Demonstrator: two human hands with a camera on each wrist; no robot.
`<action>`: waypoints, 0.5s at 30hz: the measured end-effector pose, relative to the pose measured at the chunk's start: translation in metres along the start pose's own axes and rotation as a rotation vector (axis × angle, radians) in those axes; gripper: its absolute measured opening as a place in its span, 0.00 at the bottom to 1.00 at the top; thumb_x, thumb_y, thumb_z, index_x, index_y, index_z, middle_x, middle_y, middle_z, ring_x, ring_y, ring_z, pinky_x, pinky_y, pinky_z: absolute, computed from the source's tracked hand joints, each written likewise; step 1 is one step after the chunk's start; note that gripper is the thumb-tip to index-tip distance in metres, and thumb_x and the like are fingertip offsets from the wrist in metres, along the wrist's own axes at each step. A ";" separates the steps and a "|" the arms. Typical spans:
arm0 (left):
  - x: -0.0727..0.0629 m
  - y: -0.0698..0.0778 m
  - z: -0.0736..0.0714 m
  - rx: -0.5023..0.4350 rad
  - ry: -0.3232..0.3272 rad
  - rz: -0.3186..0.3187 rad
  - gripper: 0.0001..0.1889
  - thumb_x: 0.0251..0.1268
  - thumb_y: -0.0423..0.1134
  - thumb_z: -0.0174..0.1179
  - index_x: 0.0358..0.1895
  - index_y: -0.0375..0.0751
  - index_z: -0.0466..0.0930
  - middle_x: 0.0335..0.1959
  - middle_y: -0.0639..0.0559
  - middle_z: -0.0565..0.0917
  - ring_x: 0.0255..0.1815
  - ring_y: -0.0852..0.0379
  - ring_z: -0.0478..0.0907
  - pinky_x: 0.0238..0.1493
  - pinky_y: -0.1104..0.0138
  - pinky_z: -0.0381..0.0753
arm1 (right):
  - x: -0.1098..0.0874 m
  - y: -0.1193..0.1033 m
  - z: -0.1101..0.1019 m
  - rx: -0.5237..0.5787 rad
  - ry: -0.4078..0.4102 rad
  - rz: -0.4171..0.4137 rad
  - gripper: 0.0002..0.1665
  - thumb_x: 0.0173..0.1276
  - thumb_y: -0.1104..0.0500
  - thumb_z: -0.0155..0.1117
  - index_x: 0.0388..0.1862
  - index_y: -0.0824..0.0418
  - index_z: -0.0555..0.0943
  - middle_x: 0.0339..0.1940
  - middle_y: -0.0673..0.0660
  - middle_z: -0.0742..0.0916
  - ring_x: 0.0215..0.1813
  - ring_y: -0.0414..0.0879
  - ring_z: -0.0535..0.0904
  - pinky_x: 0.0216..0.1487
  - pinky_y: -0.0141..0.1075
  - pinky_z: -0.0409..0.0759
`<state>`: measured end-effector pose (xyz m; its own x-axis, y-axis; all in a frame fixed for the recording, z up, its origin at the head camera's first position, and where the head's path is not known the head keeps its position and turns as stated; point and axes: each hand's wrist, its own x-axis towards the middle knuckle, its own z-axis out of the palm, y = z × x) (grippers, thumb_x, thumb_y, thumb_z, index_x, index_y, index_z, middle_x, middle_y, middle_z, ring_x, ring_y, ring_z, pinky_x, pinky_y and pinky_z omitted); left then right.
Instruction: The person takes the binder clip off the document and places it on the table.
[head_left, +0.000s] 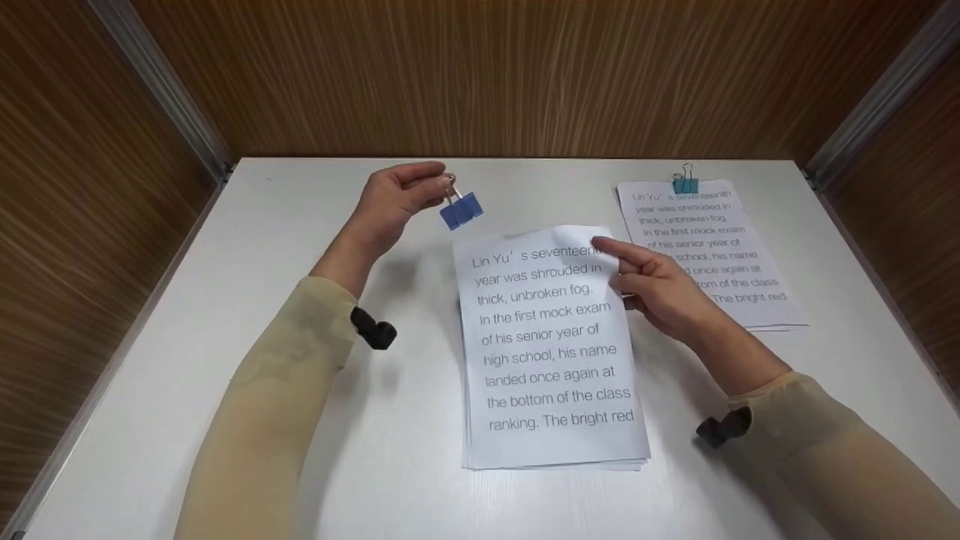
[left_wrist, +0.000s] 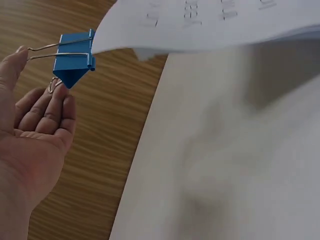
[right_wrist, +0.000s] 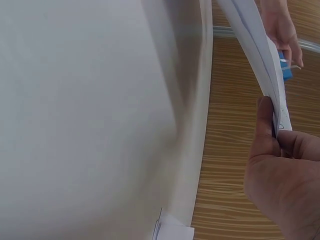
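Note:
My left hand [head_left: 394,202] pinches a blue binder clip [head_left: 460,211] by its wire handles, thumb on one and fingers on the other. In the left wrist view the binder clip [left_wrist: 73,56] hangs beside the top edge of a paper stack [left_wrist: 210,25]. My right hand [head_left: 664,292] grips that printed paper stack [head_left: 551,345] near its upper right corner. The right wrist view shows the stack [right_wrist: 262,55] edge-on, several sheets thick, between the thumb and fingers of the right hand [right_wrist: 285,175]. Its top is raised above the table.
At the back right of the white table [head_left: 300,225] lies another printed stack [head_left: 682,225], with a teal binder clip [head_left: 685,184] on its top edge. The right forearm passes over that stack's lower part. A wood-grain panel [head_left: 510,75] stands behind the table, with more at both sides.

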<state>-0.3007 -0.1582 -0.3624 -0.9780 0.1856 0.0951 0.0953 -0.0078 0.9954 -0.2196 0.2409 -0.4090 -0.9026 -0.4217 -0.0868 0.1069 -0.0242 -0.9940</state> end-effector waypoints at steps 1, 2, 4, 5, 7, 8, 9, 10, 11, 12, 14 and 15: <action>-0.002 -0.003 -0.009 -0.016 0.013 -0.015 0.21 0.73 0.39 0.71 0.66 0.37 0.84 0.58 0.43 0.88 0.60 0.50 0.86 0.65 0.62 0.82 | 0.000 0.000 0.000 0.001 0.001 0.002 0.37 0.79 0.74 0.51 0.84 0.59 0.65 0.68 0.63 0.83 0.60 0.51 0.85 0.45 0.35 0.87; -0.003 -0.006 -0.017 -0.032 0.026 -0.032 0.21 0.73 0.38 0.70 0.65 0.36 0.83 0.59 0.40 0.88 0.60 0.49 0.85 0.65 0.62 0.82 | -0.001 0.001 -0.001 0.003 0.006 0.005 0.37 0.79 0.75 0.51 0.84 0.59 0.65 0.68 0.63 0.83 0.60 0.51 0.85 0.46 0.35 0.87; -0.007 -0.013 -0.036 -0.052 0.059 -0.070 0.21 0.73 0.37 0.71 0.65 0.36 0.83 0.61 0.38 0.86 0.61 0.48 0.84 0.66 0.61 0.82 | -0.001 0.001 -0.001 0.002 0.014 0.011 0.38 0.78 0.75 0.51 0.85 0.59 0.65 0.69 0.63 0.82 0.59 0.51 0.85 0.45 0.34 0.86; -0.009 -0.017 -0.045 -0.054 0.072 -0.085 0.21 0.73 0.37 0.71 0.65 0.36 0.83 0.62 0.37 0.85 0.62 0.48 0.84 0.66 0.61 0.81 | -0.001 0.001 -0.002 0.002 0.017 0.013 0.38 0.78 0.75 0.51 0.85 0.58 0.65 0.69 0.64 0.82 0.59 0.51 0.85 0.45 0.34 0.86; -0.013 -0.024 -0.062 -0.054 0.109 -0.126 0.22 0.71 0.38 0.72 0.65 0.36 0.83 0.62 0.38 0.85 0.62 0.48 0.83 0.67 0.61 0.81 | -0.001 0.002 -0.002 0.000 0.024 0.014 0.38 0.78 0.75 0.51 0.85 0.58 0.65 0.69 0.63 0.82 0.58 0.50 0.85 0.44 0.33 0.86; -0.015 -0.028 -0.070 -0.054 0.125 -0.146 0.23 0.71 0.38 0.72 0.66 0.36 0.83 0.62 0.39 0.85 0.63 0.48 0.83 0.67 0.61 0.81 | -0.001 0.002 -0.003 0.000 0.028 0.013 0.38 0.78 0.75 0.50 0.85 0.58 0.65 0.69 0.63 0.82 0.58 0.50 0.85 0.43 0.33 0.85; -0.018 -0.031 -0.078 -0.056 0.142 -0.162 0.24 0.71 0.38 0.72 0.66 0.35 0.82 0.62 0.40 0.85 0.63 0.48 0.83 0.67 0.60 0.80 | -0.001 0.002 -0.003 0.001 0.028 0.012 0.38 0.78 0.75 0.50 0.85 0.58 0.65 0.69 0.63 0.82 0.58 0.50 0.85 0.42 0.32 0.85; -0.020 -0.033 -0.085 -0.052 0.158 -0.181 0.24 0.71 0.39 0.73 0.66 0.35 0.82 0.61 0.41 0.86 0.63 0.48 0.83 0.68 0.60 0.80 | -0.001 0.001 -0.003 0.004 0.027 0.011 0.38 0.78 0.75 0.50 0.85 0.59 0.65 0.69 0.62 0.82 0.57 0.50 0.85 0.42 0.32 0.85; -0.022 -0.036 -0.092 -0.050 0.173 -0.201 0.25 0.70 0.39 0.73 0.67 0.35 0.81 0.61 0.41 0.86 0.63 0.49 0.83 0.68 0.60 0.80 | -0.001 0.001 -0.004 0.008 0.026 0.009 0.38 0.78 0.75 0.50 0.85 0.59 0.65 0.68 0.62 0.83 0.57 0.50 0.85 0.42 0.32 0.85; -0.024 -0.038 -0.098 -0.047 0.186 -0.222 0.26 0.70 0.39 0.73 0.68 0.35 0.81 0.62 0.41 0.85 0.63 0.49 0.83 0.68 0.61 0.80 | -0.001 0.001 -0.004 0.012 0.025 0.007 0.38 0.78 0.76 0.50 0.85 0.59 0.65 0.68 0.62 0.83 0.58 0.50 0.85 0.42 0.33 0.85; -0.029 -0.041 -0.110 -0.040 0.200 -0.252 0.28 0.70 0.39 0.73 0.70 0.35 0.79 0.64 0.41 0.85 0.63 0.50 0.83 0.68 0.61 0.80 | -0.001 0.001 -0.004 0.018 0.023 0.003 0.38 0.79 0.76 0.51 0.85 0.60 0.65 0.66 0.62 0.84 0.58 0.50 0.85 0.42 0.33 0.86; -0.031 -0.042 -0.115 -0.036 0.206 -0.262 0.28 0.70 0.39 0.73 0.70 0.35 0.78 0.65 0.40 0.84 0.63 0.51 0.82 0.68 0.61 0.80 | -0.001 0.001 -0.004 0.021 0.023 0.003 0.38 0.79 0.76 0.51 0.85 0.60 0.65 0.66 0.62 0.84 0.58 0.50 0.85 0.42 0.33 0.86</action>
<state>-0.2960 -0.2767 -0.4059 -0.9857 -0.0162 -0.1677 -0.1673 -0.0213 0.9857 -0.2204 0.2452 -0.4098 -0.9115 -0.4010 -0.0911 0.1179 -0.0426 -0.9921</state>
